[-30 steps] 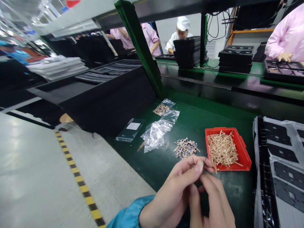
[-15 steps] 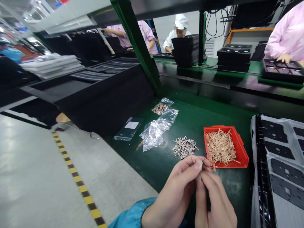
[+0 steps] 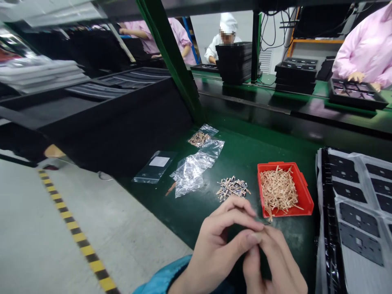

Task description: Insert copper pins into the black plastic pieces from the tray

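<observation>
My left hand (image 3: 225, 234) and my right hand (image 3: 277, 257) meet at the fingertips over the green bench, both closed in a pinch. A small dark tip shows by the fingertips, but whatever they hold is mostly hidden. Just beyond my left fingers lies a loose pile of small silvery-and-tan strips (image 3: 233, 188). Past my right hand stands a red plastic bin (image 3: 306, 196) holding a heap of thin tan paper-like strips (image 3: 278, 190).
Clear plastic bags (image 3: 190, 171) lie left of the pile, one zip bag (image 3: 199, 139) with small pieces inside. A black-edged tray of dark plates (image 3: 358, 216) is at right. A green post (image 3: 171, 57) slants upward. Co-workers sit across the bench beside stacked black trays (image 3: 234, 63).
My left fingers have shifted from a tight upright pinch to a more arched one, still against the right fingertips. The whole view has swung slightly, moving the bench things left.
</observation>
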A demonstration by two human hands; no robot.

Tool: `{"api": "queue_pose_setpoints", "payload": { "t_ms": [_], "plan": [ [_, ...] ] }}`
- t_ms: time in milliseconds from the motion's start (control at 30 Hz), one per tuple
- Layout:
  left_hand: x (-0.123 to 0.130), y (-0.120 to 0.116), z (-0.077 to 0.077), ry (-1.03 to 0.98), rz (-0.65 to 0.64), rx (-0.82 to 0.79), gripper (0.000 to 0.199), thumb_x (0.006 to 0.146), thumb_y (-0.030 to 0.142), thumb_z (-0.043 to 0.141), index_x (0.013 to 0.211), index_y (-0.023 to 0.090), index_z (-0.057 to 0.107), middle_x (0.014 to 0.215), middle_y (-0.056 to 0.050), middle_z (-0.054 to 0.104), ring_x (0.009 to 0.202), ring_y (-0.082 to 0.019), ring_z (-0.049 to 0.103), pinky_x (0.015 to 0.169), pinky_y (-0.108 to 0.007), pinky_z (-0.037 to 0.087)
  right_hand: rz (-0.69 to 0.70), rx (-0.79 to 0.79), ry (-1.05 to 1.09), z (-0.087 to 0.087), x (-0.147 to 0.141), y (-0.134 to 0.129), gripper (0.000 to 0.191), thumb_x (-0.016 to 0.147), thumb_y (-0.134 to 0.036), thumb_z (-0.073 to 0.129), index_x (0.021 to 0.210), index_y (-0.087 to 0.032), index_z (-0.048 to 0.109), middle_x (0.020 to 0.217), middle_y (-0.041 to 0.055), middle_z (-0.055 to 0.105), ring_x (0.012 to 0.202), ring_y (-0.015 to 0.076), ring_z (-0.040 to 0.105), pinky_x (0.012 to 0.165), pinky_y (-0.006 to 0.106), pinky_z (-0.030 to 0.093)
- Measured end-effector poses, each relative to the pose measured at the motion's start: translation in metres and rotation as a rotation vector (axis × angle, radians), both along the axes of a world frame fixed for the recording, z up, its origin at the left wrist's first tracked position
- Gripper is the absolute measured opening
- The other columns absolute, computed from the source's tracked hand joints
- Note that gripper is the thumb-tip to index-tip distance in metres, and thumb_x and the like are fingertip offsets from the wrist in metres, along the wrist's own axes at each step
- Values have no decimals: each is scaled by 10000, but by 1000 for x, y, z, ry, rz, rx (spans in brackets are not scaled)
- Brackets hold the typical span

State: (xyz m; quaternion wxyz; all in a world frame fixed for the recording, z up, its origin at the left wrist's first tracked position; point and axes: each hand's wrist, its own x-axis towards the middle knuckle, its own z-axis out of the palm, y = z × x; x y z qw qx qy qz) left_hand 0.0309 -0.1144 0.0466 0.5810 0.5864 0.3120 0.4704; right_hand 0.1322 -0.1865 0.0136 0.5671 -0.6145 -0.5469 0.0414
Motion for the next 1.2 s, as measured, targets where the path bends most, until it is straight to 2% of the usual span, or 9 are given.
{"api": "queue_pose_setpoints", "payload": {
  "t_ms": [133, 267, 367, 500, 633, 833, 1000, 1100, 1200],
  "plan": [
    [-5, 11, -6, -4, 176, 0, 238, 1057, 320, 765, 850, 206, 790, 795, 0, 629, 731, -112, 590, 677, -171, 520, 33, 37, 24, -2, -7, 2, 249, 1035, -102, 562, 1144, -270, 710, 945, 28, 773, 836, 131, 765, 841, 244, 602],
    [-13, 25, -6, -107, 438, 77, 187, 1134, 334, 645, 983, 244, 708, 906, 30, 596, 687, -75, 530, 642, -139, 505, -77, 10, -12, -13, 13, 8, 251, 1052, -140, 591, 1200, -284, 734, 1035, 36, 802, 966, 152, 784, 935, 269, 599],
    [-15, 27, -1, -70, 480, 202, 95, 1099, 267, 694, 1017, 245, 737, 984, 12, 645, 745, -90, 611, 678, -157, 556, -229, -175, 39, -21, 36, 11, 323, 1088, -330, 617, 1389, -250, 702, 1103, 85, 807, 913, 188, 789, 830, 315, 634],
    [-3, 17, 4, 138, 282, 343, 199, 1028, 75, 675, 991, 229, 796, 881, 3, 730, 687, -105, 684, 646, -158, 582, -77, -251, 472, -18, 36, 4, 619, 1031, -541, 713, 1587, -328, 542, 1206, 43, 807, 939, 152, 781, 837, 272, 648],
    [7, 8, 2, 251, 75, 445, 303, 957, 20, 655, 1027, 266, 818, 889, 12, 820, 785, -136, 787, 756, -162, 628, 31, -191, 851, -2, 19, -3, 395, 1008, -578, 747, 1343, -370, 728, 966, -37, 796, 813, 100, 744, 792, 202, 612],
    [16, 44, 18, 512, -140, 486, 205, 1047, 199, 645, 1191, 243, 784, 860, -23, 844, 668, -184, 795, 619, -222, 620, -125, -139, 856, -8, 29, -13, 239, 1050, -431, 716, 1213, -270, 780, 911, 0, 768, 748, 119, 747, 737, 221, 644],
    [106, 67, 51, 636, -454, 714, 90, 1043, 248, 695, 1103, 234, 760, 1024, -56, 821, 848, -240, 780, 716, -291, 571, -74, -134, 629, -25, 37, -22, 190, 1081, -275, 619, 1183, -256, 779, 945, 24, 793, 810, 141, 782, 771, 215, 639],
    [176, 47, 55, 689, -745, 881, 178, 904, 93, 790, 1043, 197, 750, 1024, -64, 781, 833, -250, 742, 719, -313, 541, -35, -150, 525, -30, 36, -21, 160, 1024, -227, 637, 1084, -263, 781, 931, 13, 801, 822, 151, 779, 761, 202, 623],
    [223, 21, 48, 789, -884, 997, 281, 819, -82, 704, 1009, 124, 724, 954, -72, 744, 760, -219, 689, 711, -327, 541, -69, -172, 481, -34, 31, -21, 206, 1017, -222, 605, 1122, -278, 773, 975, 16, 800, 860, 163, 775, 810, 227, 628]
  ]
}}
